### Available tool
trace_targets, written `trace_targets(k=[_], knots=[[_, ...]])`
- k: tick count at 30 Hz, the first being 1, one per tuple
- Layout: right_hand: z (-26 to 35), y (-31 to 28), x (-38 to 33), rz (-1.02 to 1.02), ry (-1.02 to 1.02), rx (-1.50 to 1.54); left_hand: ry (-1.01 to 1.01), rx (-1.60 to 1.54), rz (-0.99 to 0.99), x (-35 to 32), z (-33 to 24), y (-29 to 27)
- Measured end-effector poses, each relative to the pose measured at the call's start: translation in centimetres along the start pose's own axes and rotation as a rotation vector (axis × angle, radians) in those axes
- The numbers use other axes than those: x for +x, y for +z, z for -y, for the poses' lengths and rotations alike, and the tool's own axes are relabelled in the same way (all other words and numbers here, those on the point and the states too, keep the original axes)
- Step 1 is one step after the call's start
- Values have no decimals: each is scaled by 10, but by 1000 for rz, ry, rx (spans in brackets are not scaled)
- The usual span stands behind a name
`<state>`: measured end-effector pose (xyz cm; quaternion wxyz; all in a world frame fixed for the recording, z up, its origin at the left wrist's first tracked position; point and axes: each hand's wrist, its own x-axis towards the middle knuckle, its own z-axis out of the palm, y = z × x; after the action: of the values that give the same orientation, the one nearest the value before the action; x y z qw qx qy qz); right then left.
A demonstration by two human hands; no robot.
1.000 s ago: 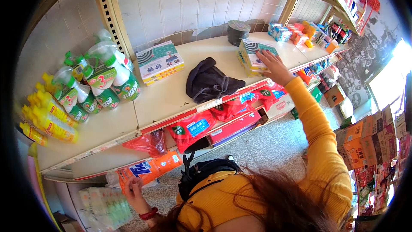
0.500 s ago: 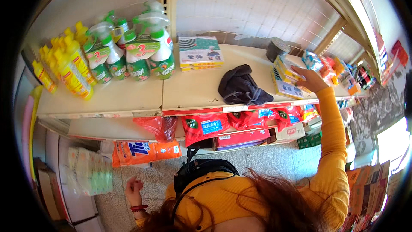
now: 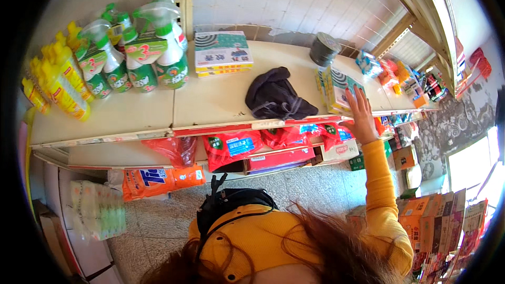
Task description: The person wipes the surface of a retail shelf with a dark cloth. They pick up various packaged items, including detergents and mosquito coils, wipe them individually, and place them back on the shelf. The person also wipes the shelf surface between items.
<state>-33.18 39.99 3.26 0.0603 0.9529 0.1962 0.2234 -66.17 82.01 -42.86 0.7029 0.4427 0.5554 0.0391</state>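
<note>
My right hand [image 3: 361, 114] reaches up to the white shelf [image 3: 210, 108] and rests flat, fingers spread, on a stack of yellow-green boxes [image 3: 334, 88] near the shelf's front edge. A dark crumpled cloth [image 3: 276, 94] lies on the shelf just left of those boxes. My left hand is out of sight, hidden below my yellow jacket and hair at the bottom of the picture.
Green spray bottles [image 3: 152, 58] and yellow bottles [image 3: 58, 81] stand at the shelf's left. A flat green-and-white box stack [image 3: 222, 52] and a dark roll [image 3: 324, 49] sit at the back. Red bags [image 3: 236, 147] and an orange bag [image 3: 158, 180] fill the lower shelf. Cartons [image 3: 436, 221] stand at right.
The view has swung left, bringing the bottles further into the picture. My right hand stays on the box stack. My left hand, seen low at left before, has dropped out of view.
</note>
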Motion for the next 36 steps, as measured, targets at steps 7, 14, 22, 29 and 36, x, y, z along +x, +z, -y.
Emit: trace_targets(k=[7,14,22,29,36], knots=[[-21,23,-7,-144,-65,19,70,18,-61,7,-26,-32],[-23,12,3,-49,-138,45,227,31,-349,27,-69,-89],[9,-40,43,-82,12,545,230,-187,-27,34,-98,-88],[143,-25,170,-365,-549,351,397,-54,84,-20,-148,-71],[180,64,243,-177,-642,294,539,-12,-55,-77,-171,-92]])
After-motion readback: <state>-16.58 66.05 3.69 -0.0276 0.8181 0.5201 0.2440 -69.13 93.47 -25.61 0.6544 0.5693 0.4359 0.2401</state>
